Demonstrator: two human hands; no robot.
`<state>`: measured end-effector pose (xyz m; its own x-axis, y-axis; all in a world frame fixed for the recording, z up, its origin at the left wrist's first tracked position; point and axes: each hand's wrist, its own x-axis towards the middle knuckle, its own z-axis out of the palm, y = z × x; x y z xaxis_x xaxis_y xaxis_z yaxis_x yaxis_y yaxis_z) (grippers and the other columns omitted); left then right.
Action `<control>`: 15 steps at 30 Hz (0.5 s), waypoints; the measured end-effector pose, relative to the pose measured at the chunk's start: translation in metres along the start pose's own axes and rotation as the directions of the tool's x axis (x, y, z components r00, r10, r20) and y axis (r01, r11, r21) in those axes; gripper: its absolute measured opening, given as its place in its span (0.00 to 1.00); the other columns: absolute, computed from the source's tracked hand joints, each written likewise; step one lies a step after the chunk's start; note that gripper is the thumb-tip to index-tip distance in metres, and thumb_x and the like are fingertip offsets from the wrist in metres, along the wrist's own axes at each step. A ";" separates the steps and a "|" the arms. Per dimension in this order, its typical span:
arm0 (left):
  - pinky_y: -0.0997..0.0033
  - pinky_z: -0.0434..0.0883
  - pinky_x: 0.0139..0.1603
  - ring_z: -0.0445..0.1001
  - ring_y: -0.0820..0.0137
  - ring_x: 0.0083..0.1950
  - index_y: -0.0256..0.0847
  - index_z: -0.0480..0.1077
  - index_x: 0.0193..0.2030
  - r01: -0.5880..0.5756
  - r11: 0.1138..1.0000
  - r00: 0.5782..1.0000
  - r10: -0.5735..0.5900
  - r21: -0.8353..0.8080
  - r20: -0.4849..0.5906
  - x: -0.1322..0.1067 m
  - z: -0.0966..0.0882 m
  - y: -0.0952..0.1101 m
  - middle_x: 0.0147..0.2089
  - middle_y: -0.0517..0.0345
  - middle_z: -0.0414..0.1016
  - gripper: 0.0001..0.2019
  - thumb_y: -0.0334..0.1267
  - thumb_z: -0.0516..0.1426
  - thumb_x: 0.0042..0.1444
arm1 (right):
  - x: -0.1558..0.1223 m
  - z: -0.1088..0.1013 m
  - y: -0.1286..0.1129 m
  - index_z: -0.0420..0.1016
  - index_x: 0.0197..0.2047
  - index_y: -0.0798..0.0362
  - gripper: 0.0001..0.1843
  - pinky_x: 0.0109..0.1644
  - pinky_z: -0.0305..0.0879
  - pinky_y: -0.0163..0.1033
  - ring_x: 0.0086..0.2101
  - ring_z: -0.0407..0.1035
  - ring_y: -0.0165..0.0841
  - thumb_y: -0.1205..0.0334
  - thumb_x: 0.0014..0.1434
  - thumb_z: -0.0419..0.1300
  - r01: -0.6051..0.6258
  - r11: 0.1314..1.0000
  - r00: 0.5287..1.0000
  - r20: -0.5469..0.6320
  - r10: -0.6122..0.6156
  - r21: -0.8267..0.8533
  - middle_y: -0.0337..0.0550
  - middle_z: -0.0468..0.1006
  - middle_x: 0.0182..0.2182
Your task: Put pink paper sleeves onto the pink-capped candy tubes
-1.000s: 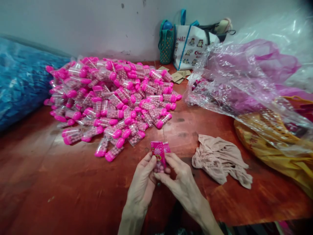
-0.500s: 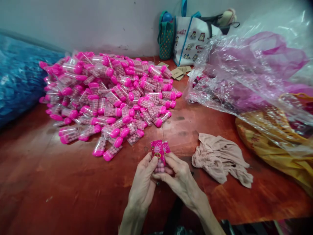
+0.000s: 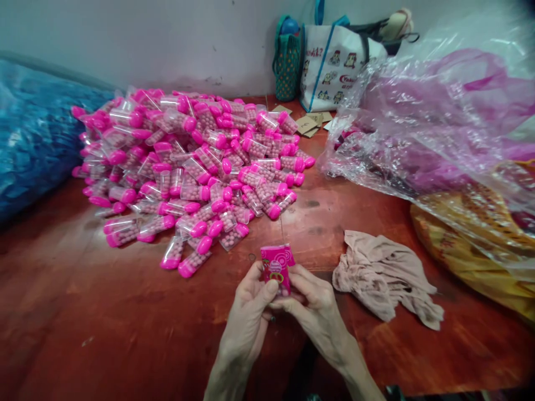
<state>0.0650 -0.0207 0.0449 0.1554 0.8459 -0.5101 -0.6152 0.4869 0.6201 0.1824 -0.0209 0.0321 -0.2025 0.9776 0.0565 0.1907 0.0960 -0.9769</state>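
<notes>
Both hands grip one small clear candy tube with a pink printed label (image 3: 276, 269), held upright over the red table (image 3: 83, 312) near its front edge. My left hand (image 3: 249, 316) closes on the tube from the left, thumb against its front. From the right, my right hand (image 3: 314, 309) pinches it with curled fingers. A big pile of clear tubes with pink caps and pink candy balls (image 3: 188, 161) lies just beyond the hands, to the left.
A crumpled beige cloth (image 3: 387, 278) lies right of the hands. Clear and pink plastic bags (image 3: 426, 128) and a yellow bag (image 3: 480, 250) fill the right side. A blue plastic sack (image 3: 33, 139) sits at left. Two tote bags (image 3: 330, 61) stand against the wall.
The hands have kept hold of the labelled tube; the label now covers more of it and the candy balls below show less. The view has shifted slightly.
</notes>
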 end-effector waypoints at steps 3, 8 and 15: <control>0.82 0.67 0.29 0.71 0.78 0.27 0.41 0.66 0.46 -0.002 1.000 1.000 0.002 -0.012 0.002 -0.004 -0.001 0.000 0.30 0.59 0.74 0.17 0.28 0.59 0.48 | -0.001 -0.001 0.000 0.73 0.34 0.54 0.05 0.34 0.65 0.30 0.30 0.67 0.29 0.66 0.51 0.62 0.074 0.997 0.997 -0.015 -0.075 -0.020 0.40 0.71 0.31; 0.75 0.69 0.37 0.73 0.70 0.38 0.44 0.67 0.48 -0.050 0.999 0.998 0.051 -0.019 0.032 -0.014 -0.006 0.000 0.36 0.55 0.76 0.22 0.30 0.62 0.44 | -0.007 -0.005 -0.003 0.73 0.40 0.55 0.10 0.39 0.66 0.31 0.35 0.69 0.31 0.69 0.52 0.60 0.252 0.966 0.967 -0.020 -0.254 -0.062 0.45 0.73 0.36; 0.76 0.70 0.34 0.74 0.69 0.36 0.43 0.69 0.46 -0.067 0.998 0.997 0.067 0.006 0.047 -0.021 -0.002 0.002 0.36 0.55 0.76 0.21 0.33 0.63 0.42 | -0.010 -0.001 -0.015 0.72 0.42 0.54 0.10 0.40 0.68 0.32 0.36 0.70 0.32 0.67 0.54 0.60 0.281 0.952 0.959 0.017 -0.281 -0.120 0.45 0.74 0.37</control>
<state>0.0590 -0.0382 0.0552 0.1505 0.8859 -0.4388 -0.6198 0.4304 0.6562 0.1830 -0.0318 0.0461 -0.2641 0.9079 0.3255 0.2397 0.3887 -0.8896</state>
